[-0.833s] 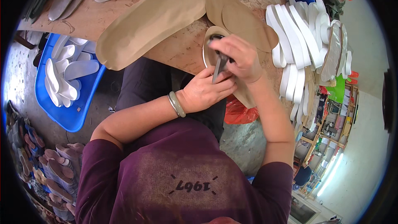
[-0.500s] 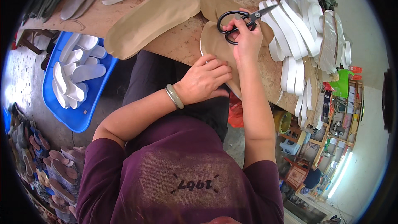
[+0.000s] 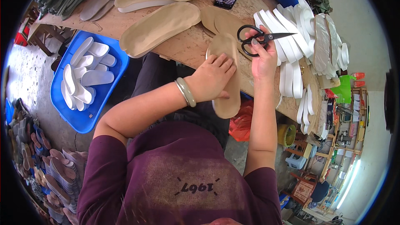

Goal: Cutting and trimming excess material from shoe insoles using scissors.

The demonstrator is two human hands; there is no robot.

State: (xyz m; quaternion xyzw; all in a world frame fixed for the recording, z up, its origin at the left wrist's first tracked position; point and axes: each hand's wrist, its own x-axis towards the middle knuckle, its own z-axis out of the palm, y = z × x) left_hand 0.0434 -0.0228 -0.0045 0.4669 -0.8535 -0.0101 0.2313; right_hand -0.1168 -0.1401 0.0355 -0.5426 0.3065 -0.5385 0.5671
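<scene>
Workbench (image 3: 183,50): left hand (image 3: 212,79) flat on lengthwise insole (image 3: 229,96); right hand (image 3: 262,56) fingers grip rightward-pointing scissors (image 3: 260,39).

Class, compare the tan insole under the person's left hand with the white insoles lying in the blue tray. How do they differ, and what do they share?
The tan insole lies on the wooden workbench, pressed flat under the left hand; the white insoles lie loose, untouched, in the blue tray lower down. The tan one is single and looks longer; the white ones are many, overlapping. Both are flat, rounded sole shapes.

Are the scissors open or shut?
Shut. The black scissors in the right hand show their blades together as one point.
</scene>
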